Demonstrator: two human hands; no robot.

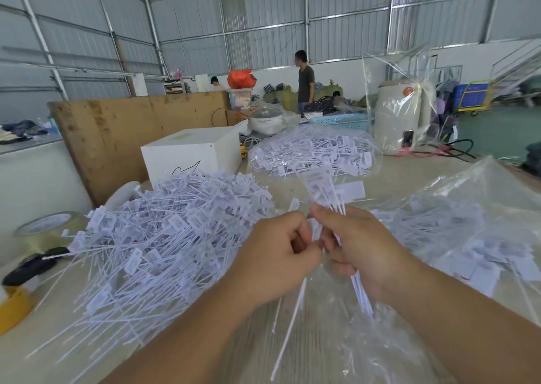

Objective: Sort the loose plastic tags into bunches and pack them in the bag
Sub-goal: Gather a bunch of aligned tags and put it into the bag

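Both hands meet mid-table over the clear plastic. The right hand [360,246] curls round a bunch [333,196] of white tags, label ends fanned upward, thin tails poking out below the palm. The left hand [278,255] is right up against it, fingers curled, thumb and forefinger pinching at the stems of that same bunch; one long tail hangs down beneath it.

To the left lies the big loose pile [158,237], a tangle of tags spilling toward the table's [263,339] near edge. On the right sits a clear bag [474,237] with tags lying inside it. Farther back there is a second bag [313,149], also stuffed with tags, just beside a white box [193,152].

At the far left edge are a tape roll [46,228] and a yellow roll [14,307]. In the background a person [306,81] stands, and a blue basket [342,120] sits behind the far bag.
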